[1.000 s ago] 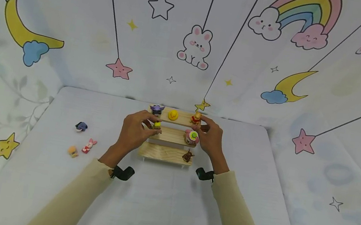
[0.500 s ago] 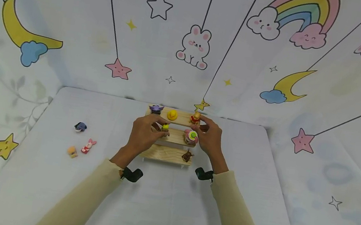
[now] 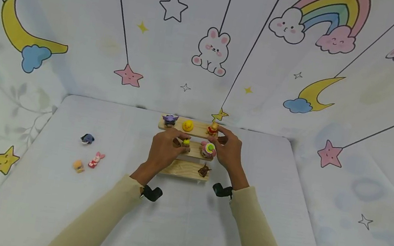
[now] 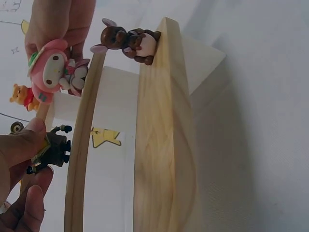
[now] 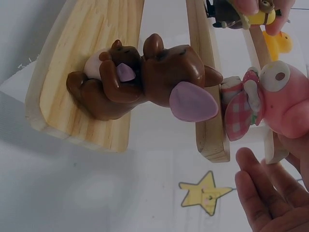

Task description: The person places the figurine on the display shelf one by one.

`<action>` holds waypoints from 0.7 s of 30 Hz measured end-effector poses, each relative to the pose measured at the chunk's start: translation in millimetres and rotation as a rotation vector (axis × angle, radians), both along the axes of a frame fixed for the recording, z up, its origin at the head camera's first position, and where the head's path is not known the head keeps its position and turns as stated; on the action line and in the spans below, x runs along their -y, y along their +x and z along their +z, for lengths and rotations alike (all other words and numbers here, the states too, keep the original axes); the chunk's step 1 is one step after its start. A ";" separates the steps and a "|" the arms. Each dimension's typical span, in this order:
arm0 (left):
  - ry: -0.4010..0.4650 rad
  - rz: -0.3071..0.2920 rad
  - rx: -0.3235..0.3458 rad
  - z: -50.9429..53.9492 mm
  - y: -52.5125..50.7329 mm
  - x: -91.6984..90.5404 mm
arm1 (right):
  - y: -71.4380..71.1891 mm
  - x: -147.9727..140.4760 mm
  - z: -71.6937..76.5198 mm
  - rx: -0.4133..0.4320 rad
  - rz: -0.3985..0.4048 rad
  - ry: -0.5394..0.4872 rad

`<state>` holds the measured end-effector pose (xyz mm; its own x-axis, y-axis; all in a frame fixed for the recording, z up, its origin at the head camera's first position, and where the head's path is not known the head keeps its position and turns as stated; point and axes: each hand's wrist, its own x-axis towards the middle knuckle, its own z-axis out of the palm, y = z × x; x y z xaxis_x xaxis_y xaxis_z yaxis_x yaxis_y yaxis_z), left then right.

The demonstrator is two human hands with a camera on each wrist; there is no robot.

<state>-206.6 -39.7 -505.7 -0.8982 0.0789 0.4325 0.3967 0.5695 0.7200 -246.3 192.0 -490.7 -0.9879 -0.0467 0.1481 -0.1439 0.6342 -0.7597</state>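
My left hand (image 3: 167, 148) pinches a small yellow figure in dark clothing (image 4: 54, 149) between thumb and fingers, over the middle wooden shelf (image 3: 195, 151); its feet point at the shelf edge in the left wrist view. On that shelf's right end sits a pink figure (image 3: 208, 149) with a green-and-white round on top. Beside it is my right hand (image 3: 230, 151), thumb side against or close to the pink head; its other fingers (image 5: 256, 188) are loosely extended in the right wrist view. A brown figure with purple ears (image 5: 178, 72) sits on the lowest shelf's right end.
On the top shelf (image 3: 197, 129) stand a purple figure (image 3: 169, 120), a yellow duck (image 3: 187, 126) and a red-and-yellow bear (image 3: 213, 129). A blue-grey figure (image 3: 87, 139), a pink-and-red one (image 3: 96, 160) and an orange-and-tan one (image 3: 78, 165) lie on the table's left.
My left hand has moved right along the middle shelf with the yellow figure, uncovering the purple figure above. My right hand has stayed almost in place beside the pink figure.
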 end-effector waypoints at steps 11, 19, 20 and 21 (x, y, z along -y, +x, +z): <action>-0.013 -0.009 -0.064 -3.5 0.4 -2.4 | -0.3 0.3 -0.3 -0.004 -0.002 0.009; -0.018 -0.015 -0.057 -3.8 0.9 -0.7 | -0.4 0.6 0.5 -0.008 -0.004 0.011; -0.018 -0.016 -0.055 -3.8 1.2 -0.6 | -0.3 0.7 0.4 -0.007 -0.006 0.013; -0.018 -0.017 -0.052 -3.8 1.5 -0.5 | -0.2 0.7 0.3 -0.007 -0.006 0.013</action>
<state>-205.1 -39.2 -509.5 -0.8730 0.1019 0.4770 0.4430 0.5748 0.6880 -246.5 191.3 -490.3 -0.9871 -0.0428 0.1544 -0.1453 0.6452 -0.7501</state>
